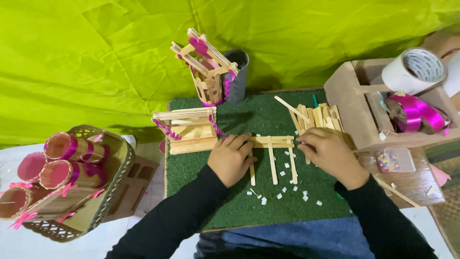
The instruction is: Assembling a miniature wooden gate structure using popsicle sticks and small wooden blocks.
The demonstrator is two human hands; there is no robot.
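1. Head view: left hand (232,158) loosely curled, fingertips (241,142) pressed down on the left end of a stick frame (272,158); nothing gripped, only held flat.
2. Right hand (327,152) curled, fingertips (303,139) pinched at the right end of the frame's top crossbars; whether closed around a stick, cannot tell.
3. Frame made of pale flat wooden sticks: doubled crossbar running left to right between the two hands, three upright sticks reaching toward the near side, lying flat on a green turf mat (230,206).
4. Small white scraps (282,193) scattered on the mat just near of the frame.
5. Loose pile of sticks (320,116) just beyond the right hand, at the far right of the mat.
6. Stick box with pink ribbon (189,130) just left of the left hand; taller stick holder (207,67) and grey cup (238,74) farther back.
7. Cardboard box (354,100) with white tape roll (413,69) and magenta ribbon (414,114) at right; basket (112,177) of pink-banded tubes (72,147) at far left.
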